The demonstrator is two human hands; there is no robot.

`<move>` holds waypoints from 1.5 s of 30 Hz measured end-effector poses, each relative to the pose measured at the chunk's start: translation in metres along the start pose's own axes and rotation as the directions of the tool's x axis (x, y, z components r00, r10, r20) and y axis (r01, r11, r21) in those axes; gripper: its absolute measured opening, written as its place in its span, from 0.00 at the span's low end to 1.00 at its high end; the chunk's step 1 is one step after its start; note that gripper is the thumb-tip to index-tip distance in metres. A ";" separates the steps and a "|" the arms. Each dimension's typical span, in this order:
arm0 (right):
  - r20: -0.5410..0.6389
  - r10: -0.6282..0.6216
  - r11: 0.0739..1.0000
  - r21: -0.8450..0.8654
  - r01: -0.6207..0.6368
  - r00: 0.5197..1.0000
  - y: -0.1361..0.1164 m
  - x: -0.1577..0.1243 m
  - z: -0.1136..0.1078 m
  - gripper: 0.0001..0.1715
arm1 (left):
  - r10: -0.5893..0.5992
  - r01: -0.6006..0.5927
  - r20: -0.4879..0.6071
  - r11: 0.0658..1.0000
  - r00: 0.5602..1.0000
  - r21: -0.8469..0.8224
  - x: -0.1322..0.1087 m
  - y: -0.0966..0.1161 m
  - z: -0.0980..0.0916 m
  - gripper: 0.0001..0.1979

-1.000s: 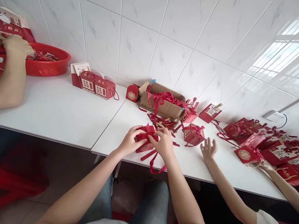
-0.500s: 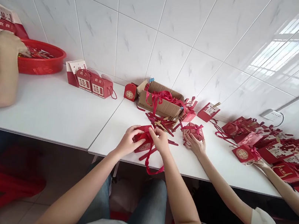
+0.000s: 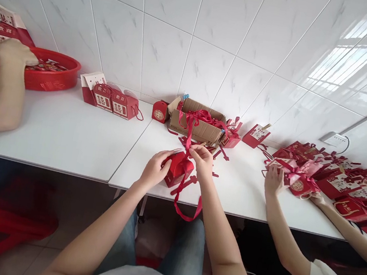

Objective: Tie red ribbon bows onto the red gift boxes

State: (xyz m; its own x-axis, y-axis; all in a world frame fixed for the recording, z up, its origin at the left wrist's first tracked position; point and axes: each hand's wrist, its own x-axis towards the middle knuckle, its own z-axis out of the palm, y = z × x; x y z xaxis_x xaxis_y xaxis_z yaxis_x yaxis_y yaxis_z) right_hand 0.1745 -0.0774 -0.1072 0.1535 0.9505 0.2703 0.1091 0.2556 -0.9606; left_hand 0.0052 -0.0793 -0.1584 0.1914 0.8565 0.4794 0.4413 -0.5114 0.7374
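My left hand [image 3: 156,168] holds a small red gift box [image 3: 175,173] on the white table, its fingers wrapped over the box's left side and top. Just above the box, my right hand [image 3: 202,157] pinches a red ribbon [image 3: 179,197]. One length of this ribbon runs up toward the cardboard box, and a loose loop hangs down past the table's front edge. Behind my hands stands an open cardboard box [image 3: 195,133] full of red ribbons [image 3: 203,116]. Flat red strips [image 3: 224,153] lie scattered in front of it.
A co-worker's hands [image 3: 274,181] hold a ribboned box at right, beside a pile of finished-looking red boxes [image 3: 363,182]. Another person's hand [image 3: 13,52] reaches into a red basin [image 3: 53,83] at left. Red boxes [image 3: 115,99] stand along the tiled wall.
My right hand has come off the box's top and now lifts the ribbon above it. The box has turned slightly. The co-worker has moved a ribboned box right toward the pile.
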 end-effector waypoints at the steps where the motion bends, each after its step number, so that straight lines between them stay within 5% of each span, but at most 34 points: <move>1: 0.022 0.018 1.000 0.017 -0.018 1.000 -0.002 0.000 0.000 0.17 | -0.008 0.008 -0.018 1.000 1.000 -0.016 0.002 -0.001 -0.001 0.18; 7: 0.180 0.146 0.989 -0.054 -0.138 0.973 -0.002 0.003 0.006 0.13 | -0.212 0.201 -0.090 0.972 0.973 -0.120 0.008 -0.005 -0.004 0.17; 20: 0.250 0.065 0.985 -0.170 -0.022 0.966 0.000 0.003 0.013 0.10 | -0.230 0.214 -0.086 0.963 0.969 -0.166 0.008 -0.009 -0.006 0.17; 36: 0.147 0.060 0.950 -0.313 -0.011 0.987 0.009 0.014 0.016 0.08 | -0.162 0.153 -0.072 0.981 0.984 -0.119 0.006 -0.011 -0.006 0.16; 45: 0.059 0.043 0.929 -0.368 -0.018 0.997 0.017 0.022 0.021 0.18 | -0.106 0.103 -0.032 0.990 0.994 -0.101 0.004 -0.009 -0.004 0.15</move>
State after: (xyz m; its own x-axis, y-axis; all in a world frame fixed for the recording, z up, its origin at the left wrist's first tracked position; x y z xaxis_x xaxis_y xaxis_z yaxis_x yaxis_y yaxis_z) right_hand 0.1593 -0.0483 -0.1193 0.0994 0.9694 0.2244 0.4605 0.1551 -0.8740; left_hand -0.0012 -0.0710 -0.1613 0.1150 0.9033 0.4134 0.3678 -0.4253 0.8270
